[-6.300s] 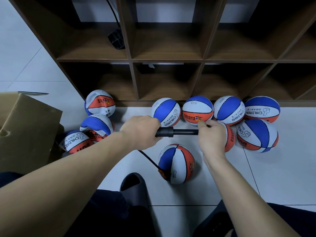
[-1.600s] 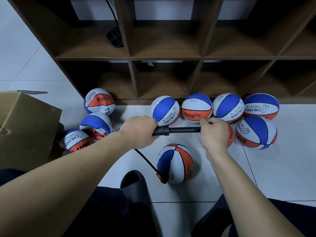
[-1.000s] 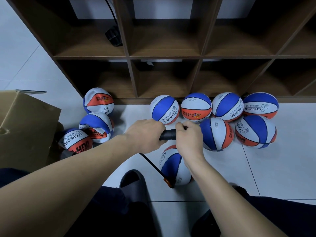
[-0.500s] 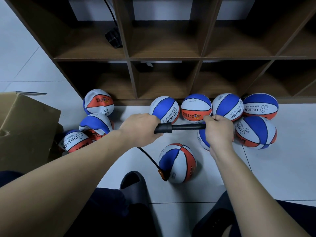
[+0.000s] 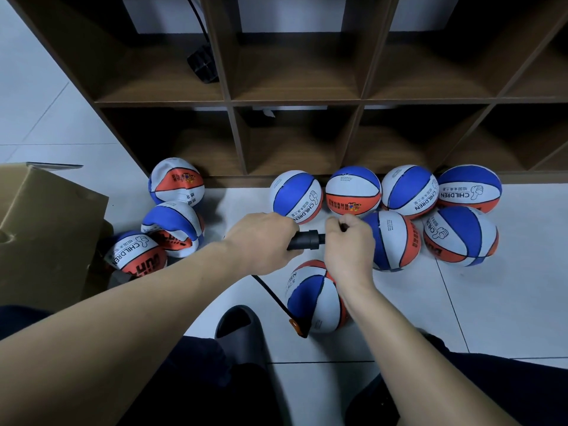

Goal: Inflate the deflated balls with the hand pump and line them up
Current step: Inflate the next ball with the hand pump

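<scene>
By shelf (image 5: pixel 295 101), balls (image 5: pixel 408 192) marked "CHILDREN"; both hands (image 5: pixel 261 241) grip pump (image 5: pixel 305 240).

Pale grey tiled floor (image 5: pixel 479 305) with thin grout lines. Dark brown wooden cubby shelf (image 5: pixel 295 101) across the top of the frame, white wall (image 5: pixel 166 13) visible through the open backs. Cardboard box (image 5: pixel 46 229) at left edge. Dim, cool lighting overall.

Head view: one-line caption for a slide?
Both hands work the hand pump, left hand on the barrel, right hand on the handle, hose feeding the ball on the floor.
</scene>
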A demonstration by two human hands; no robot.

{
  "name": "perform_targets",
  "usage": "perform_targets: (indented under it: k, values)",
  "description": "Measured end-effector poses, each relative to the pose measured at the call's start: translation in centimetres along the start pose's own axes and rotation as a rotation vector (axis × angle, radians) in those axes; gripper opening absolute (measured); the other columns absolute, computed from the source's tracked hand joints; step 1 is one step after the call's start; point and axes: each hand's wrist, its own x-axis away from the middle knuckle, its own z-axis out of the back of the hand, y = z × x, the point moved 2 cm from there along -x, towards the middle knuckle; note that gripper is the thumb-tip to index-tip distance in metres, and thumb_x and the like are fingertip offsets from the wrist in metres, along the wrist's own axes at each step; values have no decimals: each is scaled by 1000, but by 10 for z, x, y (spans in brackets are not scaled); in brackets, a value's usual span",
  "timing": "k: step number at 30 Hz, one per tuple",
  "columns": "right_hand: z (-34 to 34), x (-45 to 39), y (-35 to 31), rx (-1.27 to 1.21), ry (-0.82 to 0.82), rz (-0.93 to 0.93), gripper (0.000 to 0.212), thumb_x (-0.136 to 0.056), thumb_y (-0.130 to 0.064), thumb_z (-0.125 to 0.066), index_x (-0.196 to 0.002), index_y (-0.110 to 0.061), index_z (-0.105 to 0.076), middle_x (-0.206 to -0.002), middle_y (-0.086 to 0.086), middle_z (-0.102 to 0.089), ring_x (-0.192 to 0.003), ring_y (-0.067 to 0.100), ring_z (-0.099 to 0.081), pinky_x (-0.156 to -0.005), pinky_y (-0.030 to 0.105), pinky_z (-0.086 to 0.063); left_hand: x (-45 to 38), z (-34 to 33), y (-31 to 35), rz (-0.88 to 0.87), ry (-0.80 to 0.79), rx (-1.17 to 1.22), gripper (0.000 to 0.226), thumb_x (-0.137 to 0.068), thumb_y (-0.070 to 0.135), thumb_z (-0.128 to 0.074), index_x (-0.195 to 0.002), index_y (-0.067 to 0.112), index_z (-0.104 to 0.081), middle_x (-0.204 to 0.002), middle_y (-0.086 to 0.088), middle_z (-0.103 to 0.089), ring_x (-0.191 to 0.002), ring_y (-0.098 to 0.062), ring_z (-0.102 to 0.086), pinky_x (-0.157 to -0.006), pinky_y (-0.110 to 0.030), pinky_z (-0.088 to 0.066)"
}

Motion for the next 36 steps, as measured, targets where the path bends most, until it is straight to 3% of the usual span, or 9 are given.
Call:
perform_targets:
  k: [3,6,10,17,22,26,29,36]
  values:
    - [-5,6,-2,-13,-40,13,35,-105,-27,-59,-73,-16,-54,-67,-1,-55,-63,16,-50,-59,33,-45,0,0,3,-5,2,6,28,-102,54,-56,-95,28,-64,-77,5,-62,-75,-25,-63,-63,-35,-47]
    - [-5,2,-3,-17,-73,11,35,-104,-27,-61,-72,-14,-55,-64,-2,-54,-64,18,-49,-63,43,-48,0,1,4,-3,5,15,28,-102,54,-57,-94,28,-64,-77,5,-62,-75,-24,-63,-65,-36,-50]
    - [10,-17,-5,-9,-105,-10,39,-100,-30,-67,-68,-10,-55,-55,-8,-42,-59,17,-39,-59,35,-38,-2,4,-2,23,-11,71,27,-100,55,-61,-96,29,-64,-79,6,-62,-77,-23,-63,-67,-36,-53]
    - [58,-52,3,-55,20,-71,36,-98,-24,-71,-78,3,-60,-59,2,-40,-53,15,-31,-51,27,-32,-4,8,-23,79,-32,68,25,-98,53,-62,-94,29,-66,-79,6,-63,-77,-22,-63,-68,-36,-55]
    - [52,-51,7,-32,80,-66,35,-96,-23,-66,-81,7,-56,-61,3,-37,-58,18,-29,-58,33,-28,-5,12,-20,63,-23,32,23,-99,53,-61,-98,30,-69,-80,6,-64,-77,-22,-63,-65,-34,-52]
    - [32,-34,2,18,42,-20,38,-100,-21,-62,-69,-3,-50,-58,3,-38,-59,19,-32,-57,35,-29,-2,8,-16,60,-41,10,26,-101,54,-60,-100,29,-68,-80,5,-63,-76,-22,-63,-68,-35,-56]
    - [18,-23,1,43,30,8,36,-102,-23,-59,-75,0,-57,-63,13,-46,-60,20,-36,-57,36,-32,-1,8,-13,48,-48,15,26,-102,54,-61,-101,29,-68,-81,5,-62,-77,-22,-63,-69,-35,-56]
    - [-2,2,-6,10,-52,4,37,-105,-26,-58,-70,-14,-52,-61,-1,-52,-59,19,-47,-57,39,-44,0,5,1,25,-43,20,26,-102,52,-59,-96,27,-65,-79,4,-62,-76,-25,-63,-63,-33,-46]
